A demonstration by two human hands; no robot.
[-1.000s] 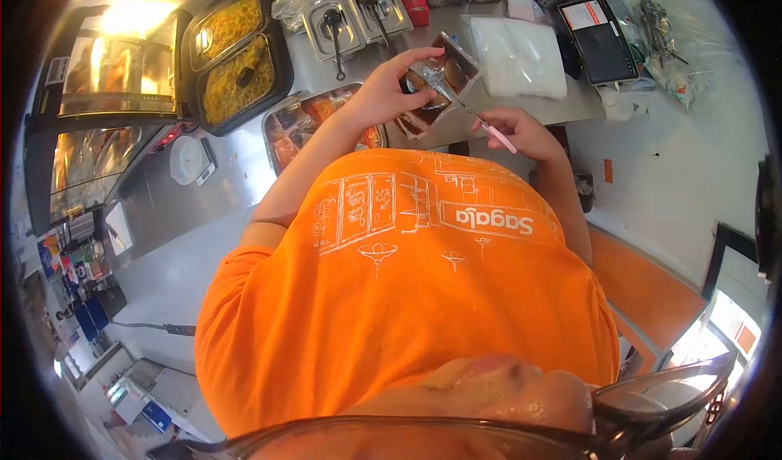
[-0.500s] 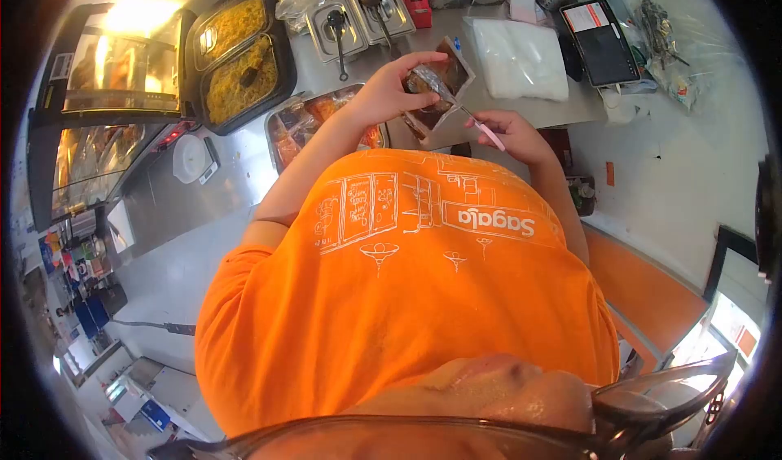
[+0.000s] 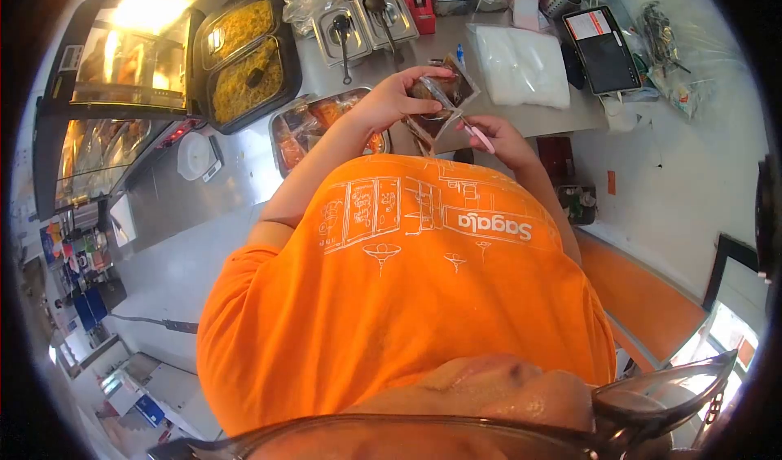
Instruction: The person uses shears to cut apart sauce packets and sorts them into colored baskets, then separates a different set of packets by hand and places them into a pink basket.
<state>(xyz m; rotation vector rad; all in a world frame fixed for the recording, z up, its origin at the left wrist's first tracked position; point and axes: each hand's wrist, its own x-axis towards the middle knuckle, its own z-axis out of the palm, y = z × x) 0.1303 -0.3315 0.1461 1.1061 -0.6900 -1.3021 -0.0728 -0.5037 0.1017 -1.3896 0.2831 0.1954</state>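
Observation:
My left hand (image 3: 411,97) is closed around clear plastic packets (image 3: 432,118) with dark brown contents, holding them above the edge of the steel counter. The packets are bent in the grip, and the fingers cover part of them. In my right hand (image 3: 501,138) are pink-handled scissors (image 3: 482,139), gripped by the handle. Their blades meet the packet's right corner; whether they are parted there is too small to tell. Below my left forearm, a steel tray (image 3: 275,138) holds several packets with orange-red contents.
Two steel pans (image 3: 326,40) with black ladles stand behind my hands. A black two-part container (image 3: 292,77) of yellow food is at left, near a lit glass cabinet (image 3: 122,61). To the right lie a stack of clear plastic bags (image 3: 521,65) and a tablet (image 3: 603,52).
The packets have tilted in my left hand, and their near corner has come up to the scissors. My right hand has shifted slightly left, bringing the blades onto the packet's corner.

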